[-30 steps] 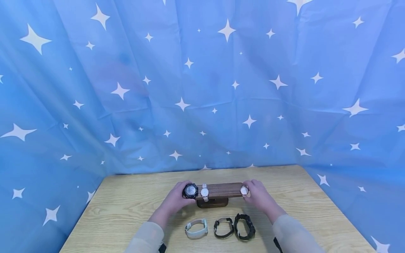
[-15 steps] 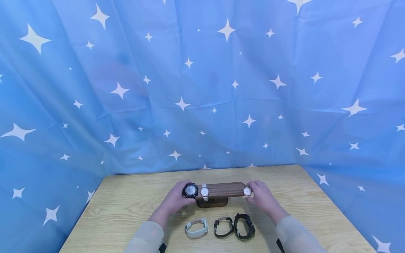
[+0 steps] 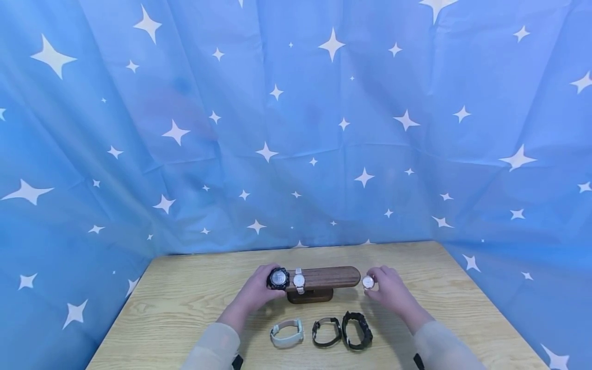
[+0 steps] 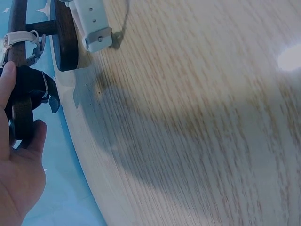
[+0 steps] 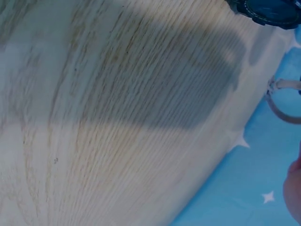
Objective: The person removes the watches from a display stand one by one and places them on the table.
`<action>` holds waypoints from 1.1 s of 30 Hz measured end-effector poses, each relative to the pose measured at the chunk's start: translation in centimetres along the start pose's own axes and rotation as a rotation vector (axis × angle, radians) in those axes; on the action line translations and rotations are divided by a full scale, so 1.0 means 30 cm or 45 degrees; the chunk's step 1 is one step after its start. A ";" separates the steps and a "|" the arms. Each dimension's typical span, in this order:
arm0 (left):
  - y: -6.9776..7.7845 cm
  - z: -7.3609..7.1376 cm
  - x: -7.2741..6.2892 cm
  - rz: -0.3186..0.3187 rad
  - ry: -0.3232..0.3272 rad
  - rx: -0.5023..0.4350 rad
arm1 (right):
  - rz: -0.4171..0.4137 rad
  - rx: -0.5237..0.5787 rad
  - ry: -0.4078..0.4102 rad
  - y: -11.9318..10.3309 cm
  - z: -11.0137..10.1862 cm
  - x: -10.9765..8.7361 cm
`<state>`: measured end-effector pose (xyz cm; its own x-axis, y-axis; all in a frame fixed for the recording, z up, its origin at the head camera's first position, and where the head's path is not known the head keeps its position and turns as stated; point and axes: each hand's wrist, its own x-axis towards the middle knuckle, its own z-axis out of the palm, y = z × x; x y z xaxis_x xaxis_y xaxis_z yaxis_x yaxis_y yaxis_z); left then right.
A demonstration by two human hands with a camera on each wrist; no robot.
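A dark wooden watch stand (image 3: pixel 326 277) with a horizontal bar stands on the table. My left hand (image 3: pixel 257 292) grips the bar's left end, beside a black digital watch (image 3: pixel 278 278) strapped round it; that hand (image 4: pixel 21 179) also shows at the left wrist view's edge. Right of the black watch, a white-strapped watch (image 3: pixel 299 281) sits on the bar. My right hand (image 3: pixel 389 293) pinches a small pale-faced watch (image 3: pixel 368 282) just off the bar's right end, apart from it. In the right wrist view this watch's looped band (image 5: pixel 282 113) is partly cut off; its fingers are mostly out of frame.
In front of the stand lie a pale mint watch (image 3: pixel 287 334), a slim dark watch (image 3: pixel 327 333) and a chunky black watch (image 3: pixel 357 331). The wood-grain table (image 3: pixel 185 288) ends at a blue star-patterned curtain (image 3: pixel 296 128) behind and at the sides.
My right hand has moved right, sliding the pale-faced watch off the stand's right end. My left hand has stayed on the left end.
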<state>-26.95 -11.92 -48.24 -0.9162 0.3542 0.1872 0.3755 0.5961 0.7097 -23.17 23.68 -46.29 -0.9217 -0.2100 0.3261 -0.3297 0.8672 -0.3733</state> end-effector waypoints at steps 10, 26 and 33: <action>0.001 0.000 -0.002 -0.005 0.001 -0.005 | -0.022 0.046 -0.013 -0.018 -0.021 -0.009; -0.001 0.003 0.001 0.001 0.015 -0.006 | 0.023 0.201 -0.113 -0.039 -0.056 -0.034; 0.002 0.006 -0.001 -0.019 0.009 -0.006 | -0.022 0.234 -0.120 -0.034 -0.055 -0.043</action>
<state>-26.88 -11.77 -48.32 -0.9227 0.3401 0.1815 0.3611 0.5976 0.7159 -21.30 23.80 -44.90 -0.9277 -0.2733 0.2542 -0.3696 0.7679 -0.5231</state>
